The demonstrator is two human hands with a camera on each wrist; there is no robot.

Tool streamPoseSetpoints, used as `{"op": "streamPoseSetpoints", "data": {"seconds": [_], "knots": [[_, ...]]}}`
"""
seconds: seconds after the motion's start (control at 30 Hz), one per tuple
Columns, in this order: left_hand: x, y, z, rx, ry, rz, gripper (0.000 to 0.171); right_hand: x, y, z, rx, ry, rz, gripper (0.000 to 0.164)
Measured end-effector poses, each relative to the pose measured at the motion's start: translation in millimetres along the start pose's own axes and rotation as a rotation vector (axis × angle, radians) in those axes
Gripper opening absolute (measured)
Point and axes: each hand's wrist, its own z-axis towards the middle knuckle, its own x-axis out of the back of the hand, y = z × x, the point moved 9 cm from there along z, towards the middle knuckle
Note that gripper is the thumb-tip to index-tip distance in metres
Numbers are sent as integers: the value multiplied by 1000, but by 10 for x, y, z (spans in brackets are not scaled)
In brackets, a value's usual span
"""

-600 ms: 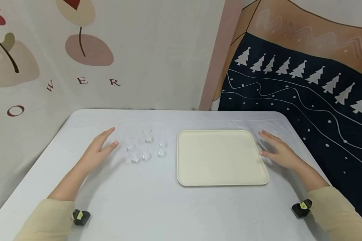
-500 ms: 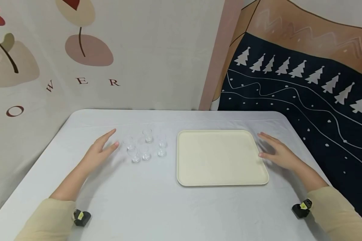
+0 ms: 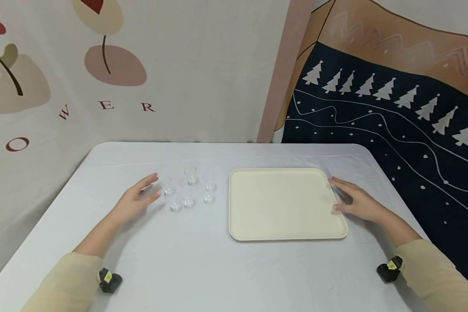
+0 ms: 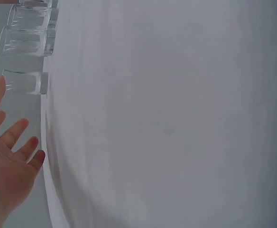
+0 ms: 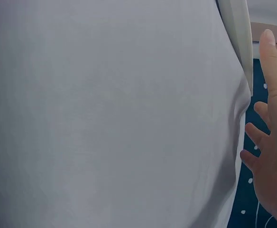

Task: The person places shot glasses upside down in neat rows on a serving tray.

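Several small clear glasses [image 3: 189,200] stand upright in a loose cluster left of the table's middle. My left hand [image 3: 134,201] hovers just left of them, fingers relaxed and thumb apart, holding nothing. In the left wrist view the nearest glass [image 4: 25,82] is close to the thumb tip. A cream rectangular tray [image 3: 286,203] lies flat to the right of the glasses with nothing on it. My right hand [image 3: 359,201] is at the tray's right edge, thumb and fingertips overlapping the rim in the head view, fingers loosely extended and gripping nothing.
A white cloth covers the table [image 3: 218,268]. Behind it hangs a pale curtain [image 3: 206,78] with flower prints, and a dark tree-patterned cloth [image 3: 374,125] hangs on the right. Black cameras [image 3: 110,281] are strapped at both wrists.
My left hand has moved right and slightly toward me, nearer the glasses, its fingers bending a little. My right hand has shifted slightly left onto the tray's edge. Glasses and tray stay put.
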Motion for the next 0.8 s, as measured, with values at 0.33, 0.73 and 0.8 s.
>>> {"op": "streamPoseSetpoints", "data": {"seconds": [0.33, 0.73, 0.8], "knots": [[-63, -67, 28, 21, 4, 9, 62, -52, 98, 13, -34, -53, -62, 85], [-113, -131, 98, 58, 25, 22, 59, -76, 141, 2, -4, -53, -108, 83], [-120, -135, 106, 59, 35, 22, 57, -82, 145, 0, 1, -51, -101, 83]]}}
